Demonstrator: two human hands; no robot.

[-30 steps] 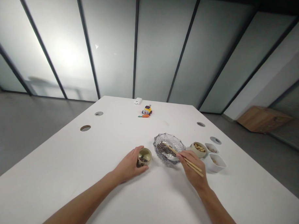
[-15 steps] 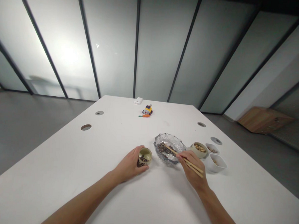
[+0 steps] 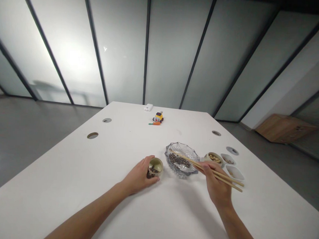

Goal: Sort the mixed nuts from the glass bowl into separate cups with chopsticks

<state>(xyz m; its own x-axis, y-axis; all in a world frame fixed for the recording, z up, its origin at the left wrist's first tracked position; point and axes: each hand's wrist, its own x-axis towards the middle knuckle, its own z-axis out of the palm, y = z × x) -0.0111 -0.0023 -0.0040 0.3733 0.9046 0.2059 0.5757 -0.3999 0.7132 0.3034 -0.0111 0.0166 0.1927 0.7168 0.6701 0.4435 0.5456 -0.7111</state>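
My left hand (image 3: 139,175) is curled around a small pale green cup (image 3: 159,172) standing on the table; several dark beans (image 3: 154,169) lie inside it. A pair of wooden chopsticks (image 3: 216,173) is gripped in my right hand (image 3: 217,184), pointing left over a clear glass bowl (image 3: 193,172). Dark brown beans (image 3: 178,160) cover part of the bowl's bottom. The chopstick tips are above the bowl's left side, and they appear to have a dark bean at them, too small to be sure. My right wrist is raised over the tabletop.
Right of the bowl stand a small cup of peanuts (image 3: 214,158) and two white dishes, one behind (image 3: 228,159) and one nearer (image 3: 240,176). Farther back on the white table (image 3: 122,142) are a toy car (image 3: 158,116), a toy carrot (image 3: 155,124) and a white box (image 3: 148,107).
My right hand has moved right and up with the chopsticks, whose tips have lifted from the beans toward the bowl's left rim. My left hand stays on the cup.
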